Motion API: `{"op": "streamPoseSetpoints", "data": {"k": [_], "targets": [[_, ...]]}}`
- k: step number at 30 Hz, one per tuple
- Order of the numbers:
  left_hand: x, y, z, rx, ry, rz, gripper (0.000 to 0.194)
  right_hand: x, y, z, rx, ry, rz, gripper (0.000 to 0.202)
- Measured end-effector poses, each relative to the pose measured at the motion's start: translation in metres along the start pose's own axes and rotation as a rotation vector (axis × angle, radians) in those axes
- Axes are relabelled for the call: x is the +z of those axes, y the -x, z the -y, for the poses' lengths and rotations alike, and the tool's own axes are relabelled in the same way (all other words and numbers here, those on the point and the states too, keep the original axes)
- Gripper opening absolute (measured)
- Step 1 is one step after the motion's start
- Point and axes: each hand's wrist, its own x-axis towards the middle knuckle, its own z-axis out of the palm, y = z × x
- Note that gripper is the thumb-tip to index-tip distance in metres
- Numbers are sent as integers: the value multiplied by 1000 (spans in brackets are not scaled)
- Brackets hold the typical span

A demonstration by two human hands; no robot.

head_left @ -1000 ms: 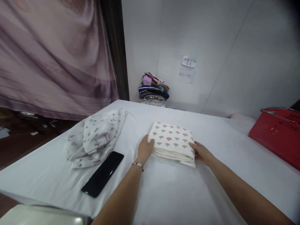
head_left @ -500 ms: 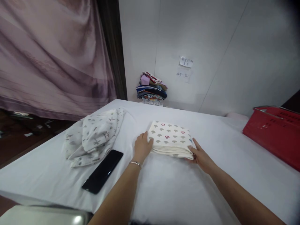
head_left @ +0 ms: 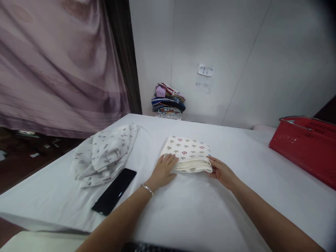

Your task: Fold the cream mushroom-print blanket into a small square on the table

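Note:
A folded cream cloth (head_left: 187,148) with grey and red mushroom prints lies on the white-covered table (head_left: 210,213), its layered edge facing me. My left hand (head_left: 164,170) rests on its left front corner, fingers spread. At the right front corner, my right hand (head_left: 222,172) pinches the layers between thumb and fingers; some fingertips are hidden under the cloth. A crumpled white cloth (head_left: 107,150) with small grey and brown prints lies to the left, with a black phone (head_left: 114,190) in front of it.
A red basket (head_left: 304,148) with metal handles stands at the right. Behind the far edge, a stack of folded fabrics (head_left: 168,101) is by the wall. Paper notes (head_left: 205,70) are stuck on the wall. A pink curtain (head_left: 63,63) hangs at the left.
My left hand has moved from the cloth's left side onto its front corner, fingers now spread. My right hand still holds the right corner, whose layered edge is tilted up more.

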Motion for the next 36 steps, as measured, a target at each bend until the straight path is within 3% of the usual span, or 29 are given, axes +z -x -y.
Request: {"op": "streamPoseSetpoints", "data": {"k": [5,11,17,21,26,29,31,34,36], "targets": [[1,-8,-9,-90,-59,-56,68,7,-2,18,-30,-108,69,36],[2,-14,-8,-217,-96,-102,76,10,9,31,-103,-4,216,64],[-11,-16,9,-299,-64,-177,50,9,-1,2,-278,282,68,76],[-33,-28,16,-327,-24,-205,45,9,-6,-4,-430,457,-28,60],[-81,-55,7,-267,88,-275,48,-3,3,40,-564,624,-206,38],[-113,-69,-14,-240,247,-269,54,-19,12,77,-696,716,-385,34],[-129,-74,-32,-237,435,-249,58,-30,18,100,-756,708,-425,35],[-141,-77,-62,-277,792,-174,63,-43,23,137,-734,647,-414,41],[-138,-75,-80,-320,1040,-66,67,-48,19,162,-717,713,-424,43]]}}
